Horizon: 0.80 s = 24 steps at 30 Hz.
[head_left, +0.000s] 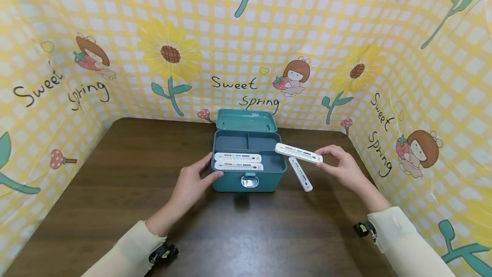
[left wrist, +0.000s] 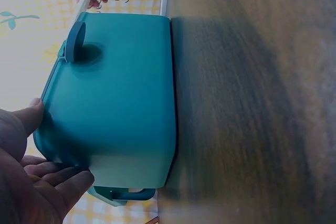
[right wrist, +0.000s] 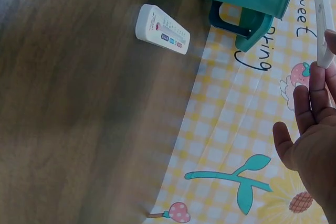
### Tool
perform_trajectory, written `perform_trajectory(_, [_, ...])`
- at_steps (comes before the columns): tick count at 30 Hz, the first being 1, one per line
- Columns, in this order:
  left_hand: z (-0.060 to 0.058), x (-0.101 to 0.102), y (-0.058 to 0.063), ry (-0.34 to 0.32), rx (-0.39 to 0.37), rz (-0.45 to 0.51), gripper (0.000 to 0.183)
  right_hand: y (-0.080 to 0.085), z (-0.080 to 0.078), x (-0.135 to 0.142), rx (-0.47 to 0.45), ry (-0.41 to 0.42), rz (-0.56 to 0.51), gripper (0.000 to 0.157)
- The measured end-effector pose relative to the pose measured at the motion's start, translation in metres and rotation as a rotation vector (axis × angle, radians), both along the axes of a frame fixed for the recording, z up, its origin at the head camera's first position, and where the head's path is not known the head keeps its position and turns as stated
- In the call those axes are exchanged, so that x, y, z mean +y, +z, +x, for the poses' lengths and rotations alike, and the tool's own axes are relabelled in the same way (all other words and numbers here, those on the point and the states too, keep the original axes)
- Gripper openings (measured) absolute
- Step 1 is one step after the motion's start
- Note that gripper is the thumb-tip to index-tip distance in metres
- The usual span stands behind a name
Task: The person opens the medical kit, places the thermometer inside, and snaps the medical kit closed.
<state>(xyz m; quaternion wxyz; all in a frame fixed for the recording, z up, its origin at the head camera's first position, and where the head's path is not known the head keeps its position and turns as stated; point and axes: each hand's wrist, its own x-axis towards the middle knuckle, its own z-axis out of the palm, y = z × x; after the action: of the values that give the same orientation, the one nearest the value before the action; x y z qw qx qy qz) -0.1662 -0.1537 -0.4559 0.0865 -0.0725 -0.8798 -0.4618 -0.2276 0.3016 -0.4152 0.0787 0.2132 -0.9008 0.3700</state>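
Observation:
My right hand [head_left: 340, 166] pinches one end of a white strip thermometer [head_left: 297, 152] between thumb and fingers. The thermometer's other end overlaps the right rim of the teal storage box [head_left: 230, 182] in the head view. Below it, a second thermometer [head_left: 300, 174] lies slanted on the table beside the box. Two more thermometers [head_left: 238, 157] lie side by side in the box's front compartment. At the front left corner my left hand [head_left: 192, 183] holds the box, thumb by the front rim and fingers along the left side.
The box's lid [head_left: 247, 121] is swung back, near the checked cloth backdrop [head_left: 184, 93]. Dividers split the rear of the box into two compartments [head_left: 230, 141]. A metal latch [head_left: 250, 181] sits on its front. All stands on a dark wooden table [head_left: 115, 191].

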Motion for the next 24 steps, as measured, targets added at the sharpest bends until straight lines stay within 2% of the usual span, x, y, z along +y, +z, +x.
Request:
perform_trajectory(8, [0.001, 0.002, 0.0, 0.003, -0.002, 0.009, 0.08, 0.007, -0.008, -0.008, -0.043, 0.08, 0.008, 0.024])
perform_trajectory(17, [0.004, 0.001, -0.003, -0.001, -0.002, 0.027, 0.081, 0.017, -0.019, -0.019, 0.014, 0.135, 0.158, 0.027])
perform_trajectory(24, [0.004, 0.003, -0.001, 0.002, 0.005, 0.013, 0.079, 0.027, -0.028, -0.031, 0.022, 0.183, 0.196, 0.027])
